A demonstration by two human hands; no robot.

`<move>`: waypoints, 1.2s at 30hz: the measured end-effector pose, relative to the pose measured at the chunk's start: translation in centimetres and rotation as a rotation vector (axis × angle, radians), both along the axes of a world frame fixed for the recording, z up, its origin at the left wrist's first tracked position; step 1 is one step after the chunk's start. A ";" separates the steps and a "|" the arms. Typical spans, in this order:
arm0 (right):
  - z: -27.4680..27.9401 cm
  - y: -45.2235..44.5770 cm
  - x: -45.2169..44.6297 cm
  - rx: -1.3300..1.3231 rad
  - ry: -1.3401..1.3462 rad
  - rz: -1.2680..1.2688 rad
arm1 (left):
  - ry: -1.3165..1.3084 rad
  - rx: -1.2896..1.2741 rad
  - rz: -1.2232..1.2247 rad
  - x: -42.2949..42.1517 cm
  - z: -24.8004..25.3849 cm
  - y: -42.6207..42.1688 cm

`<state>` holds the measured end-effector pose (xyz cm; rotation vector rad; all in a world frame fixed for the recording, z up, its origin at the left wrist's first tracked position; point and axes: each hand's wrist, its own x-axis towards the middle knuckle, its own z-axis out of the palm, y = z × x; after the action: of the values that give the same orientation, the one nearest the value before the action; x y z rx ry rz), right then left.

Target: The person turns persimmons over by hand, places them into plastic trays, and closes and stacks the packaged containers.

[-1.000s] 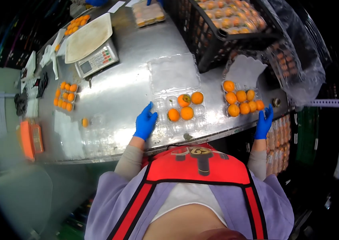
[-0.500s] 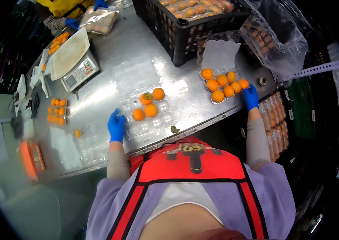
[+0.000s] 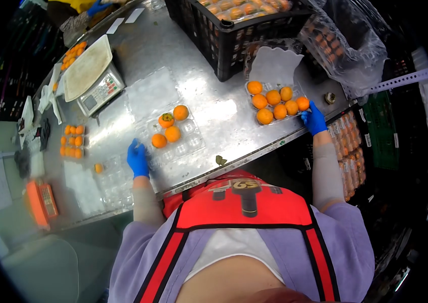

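Note:
My left hand (image 3: 138,158), in a blue glove, grips the left edge of a clear plastic tray (image 3: 190,140). Several orange persimmons (image 3: 172,134) sit in that tray, one showing its green calyx. At the right, my blue-gloved right hand (image 3: 315,119) has its fingers closed on the near right corner of another clear plastic tray (image 3: 277,120). More persimmons (image 3: 273,97) fill much of it, and its lid (image 3: 276,65) lies open behind them. Parts of both hands' fingertips are hidden.
A scale (image 3: 93,81) stands left of centre, a black crate (image 3: 239,45) of packed fruit at the back. To the left lie another clear tray (image 3: 118,177), one loose persimmon (image 3: 98,167) and a filled pack (image 3: 72,141). A leaf (image 3: 220,160) lies near the table edge (image 3: 254,155).
Both trays have slid left along the table with my hands. At the back left, a co-worker's bagged pack has left view, and two white slips now show there.

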<state>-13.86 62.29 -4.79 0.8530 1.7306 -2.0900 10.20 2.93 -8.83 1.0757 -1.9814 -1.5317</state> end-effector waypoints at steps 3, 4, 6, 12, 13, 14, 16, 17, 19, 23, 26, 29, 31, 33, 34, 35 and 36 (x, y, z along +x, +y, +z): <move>0.7 -1.1 1.9 -0.102 -0.030 -0.017 | -0.004 0.000 0.013 0.1 0.1 0.0; 0.6 -1.2 2.2 -0.102 -0.032 -0.018 | -0.006 0.000 0.012 0.2 0.5 0.0; 0.6 -0.9 2.7 -0.116 -0.096 0.007 | -0.121 -0.174 0.011 0.1 1.5 0.0; 0.7 -1.9 0.3 0.377 -0.075 0.207 | -0.036 -0.132 0.063 0.3 1.3 0.1; 0.5 -1.6 -0.2 0.358 -0.096 0.283 | -0.037 -0.131 0.061 0.2 1.8 0.4; 0.1 -1.6 -0.4 0.361 -0.097 0.281 | -0.065 -0.124 0.060 0.1 2.6 0.8; -0.4 -2.3 -0.6 0.393 -0.082 0.190 | -0.091 -0.112 0.061 0.1 2.5 1.0; -0.6 -2.2 -0.7 0.394 -0.080 0.191 | -0.071 -0.120 0.042 0.2 1.8 0.5; -1.0 -2.1 -0.7 0.389 -0.042 0.239 | -0.050 -0.130 0.027 0.5 0.6 -0.3; -1.4 -1.7 -1.4 0.440 -0.010 0.350 | -0.059 -0.083 -0.020 0.7 0.5 -0.5; -2.7 -2.0 -2.7 0.786 0.394 0.353 | -0.081 -0.029 -0.045 0.9 1.4 0.9; -2.4 -3.4 -4.1 0.833 0.469 0.290 | -0.062 -0.012 -0.053 1.2 1.0 2.0; -4.6 -3.4 -5.6 0.790 0.424 0.161 | -0.044 -0.078 -0.080 1.5 -0.2 1.8; -10.2 -0.5 -8.8 0.895 0.423 0.404 | -0.097 -0.056 -0.089 1.5 0.9 2.3; -9.9 -0.6 -8.8 0.947 0.415 0.526 | -0.152 -0.033 -0.103 1.4 1.3 2.6; -9.7 -0.7 -8.7 0.996 0.414 0.648 | -0.151 -0.031 -0.101 1.4 1.3 2.7; -9.7 -0.7 -8.1 0.816 0.400 0.524 | -0.142 -0.064 -0.113 1.5 1.1 2.9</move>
<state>-21.94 61.60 -14.52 0.0749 2.7123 -1.2390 11.71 5.81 -7.72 1.0899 -2.2064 -1.4728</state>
